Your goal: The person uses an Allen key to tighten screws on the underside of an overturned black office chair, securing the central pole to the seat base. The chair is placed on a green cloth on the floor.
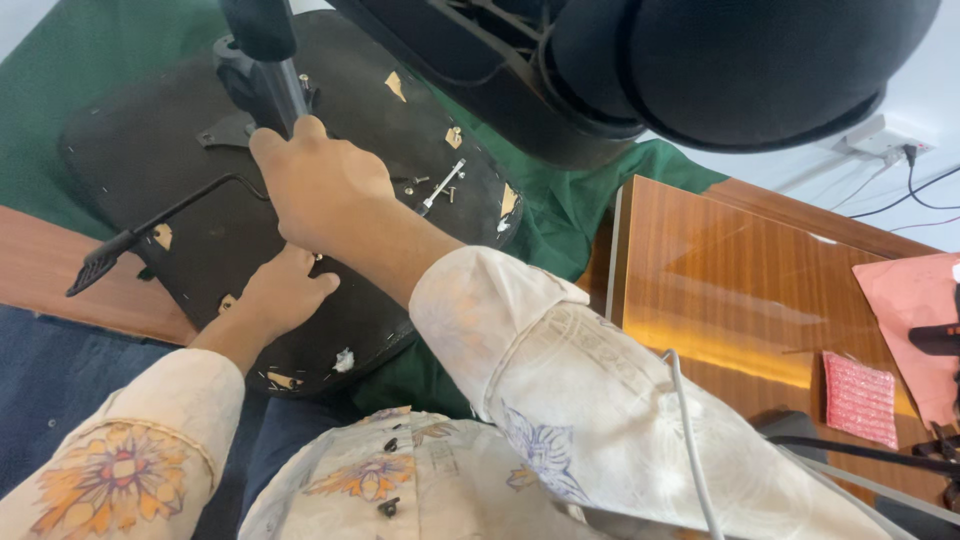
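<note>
An upturned office chair seat (140, 150) lies with its black underside facing up on a green cloth (90, 50). My right hand (320, 185) grips the black mechanism and gas-lift column (262, 70) at the seat's middle. Just below it, my left hand (282, 292) rests with curled fingers on the seat's underside; what it holds is hidden. A black lever (150, 225) sticks out to the left. A screwdriver-like tool and loose screws (440, 188) lie on the underside to the right of my right hand.
The chair's black backrest and arm (700, 60) loom at the top right. A wooden table top (720, 290) extends right, with a pink textured pad (860, 398), a salmon sheet (915, 310) and cables. A wall socket (880, 135) is behind.
</note>
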